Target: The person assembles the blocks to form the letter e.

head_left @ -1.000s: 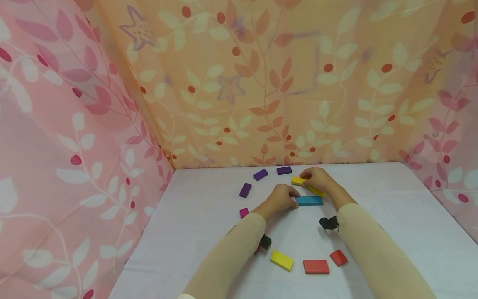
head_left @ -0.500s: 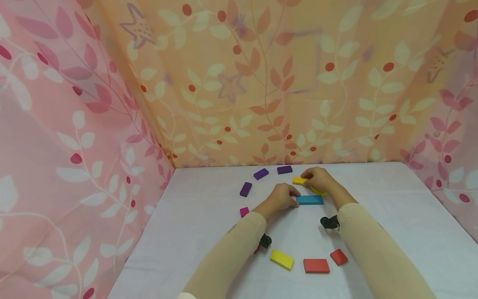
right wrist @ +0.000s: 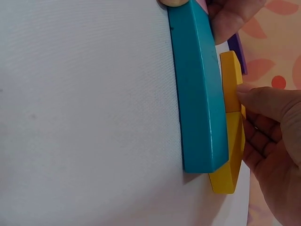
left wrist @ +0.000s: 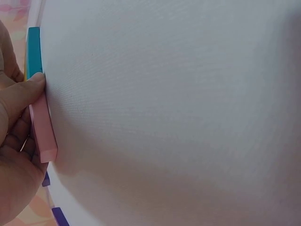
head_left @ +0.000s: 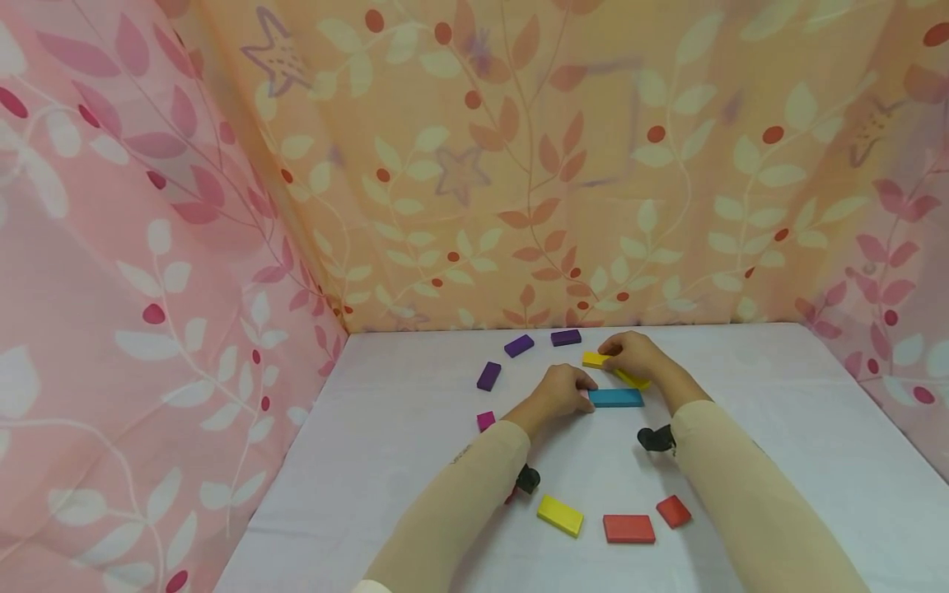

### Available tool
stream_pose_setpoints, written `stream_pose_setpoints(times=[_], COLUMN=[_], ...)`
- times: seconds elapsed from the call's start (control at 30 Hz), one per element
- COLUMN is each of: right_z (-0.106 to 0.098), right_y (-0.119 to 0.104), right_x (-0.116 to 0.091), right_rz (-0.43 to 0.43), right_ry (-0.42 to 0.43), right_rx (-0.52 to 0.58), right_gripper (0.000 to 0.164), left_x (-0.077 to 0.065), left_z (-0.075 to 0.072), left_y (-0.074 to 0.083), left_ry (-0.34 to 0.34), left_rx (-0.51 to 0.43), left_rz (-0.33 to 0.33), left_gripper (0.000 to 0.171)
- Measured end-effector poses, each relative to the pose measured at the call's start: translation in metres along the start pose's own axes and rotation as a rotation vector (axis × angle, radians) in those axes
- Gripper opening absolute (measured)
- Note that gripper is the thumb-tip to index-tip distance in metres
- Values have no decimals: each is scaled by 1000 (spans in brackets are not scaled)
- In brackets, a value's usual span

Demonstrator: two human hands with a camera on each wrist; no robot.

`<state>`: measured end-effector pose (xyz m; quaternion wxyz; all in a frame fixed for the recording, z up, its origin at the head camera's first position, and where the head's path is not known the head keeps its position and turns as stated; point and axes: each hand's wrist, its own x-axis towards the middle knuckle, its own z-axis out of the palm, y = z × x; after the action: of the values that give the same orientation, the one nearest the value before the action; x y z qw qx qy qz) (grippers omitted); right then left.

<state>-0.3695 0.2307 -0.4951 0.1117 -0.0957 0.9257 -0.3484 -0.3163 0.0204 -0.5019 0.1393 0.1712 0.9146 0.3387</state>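
Note:
My left hand (head_left: pixel 558 391) grips a pink block (left wrist: pixel 43 129), mostly hidden under the hand in the head view. Its thumb lies at the seam where the pink block meets the end of a blue block (head_left: pixel 619 399), in line with it on the table. Just behind, my right hand (head_left: pixel 630 354) holds a yellow block (head_left: pixel 593 360), thumb on its near side in the right wrist view. A second yellow block (head_left: pixel 633 380) runs end to end with the first at an angle, close behind the blue one. The right fingertips are partly hidden behind the yellow blocks.
Purple blocks (head_left: pixel 489 376) curve along the back left, with a magenta block (head_left: pixel 485 421) nearer. In front lie a yellow block (head_left: pixel 560 515), a red block (head_left: pixel 628 529) and a smaller red block (head_left: pixel 674 511). A floral curtain (head_left: pixel 474 247) borders the white table (head_left: pixel 356 461).

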Motion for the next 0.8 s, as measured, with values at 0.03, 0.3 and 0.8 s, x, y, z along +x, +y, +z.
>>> stream_pose_setpoints(times=[0.03,0.3,0.8], right_z=[0,0,-1], right_y=[0,1,-6], right_x=[0,1,-3], right_rz=[1,5,-8], right_ry=[3,-1,-2], right_rx=[2,6,-9], right_gripper=[34,33,33], left_x=[0,0,2], left_z=[0,0,2], left_y=[0,-1,-4], left_ry=[1,2,12], left_rx=[-3,-15,-3], left_rz=[0,11,29], left_gripper=[25,26,26])
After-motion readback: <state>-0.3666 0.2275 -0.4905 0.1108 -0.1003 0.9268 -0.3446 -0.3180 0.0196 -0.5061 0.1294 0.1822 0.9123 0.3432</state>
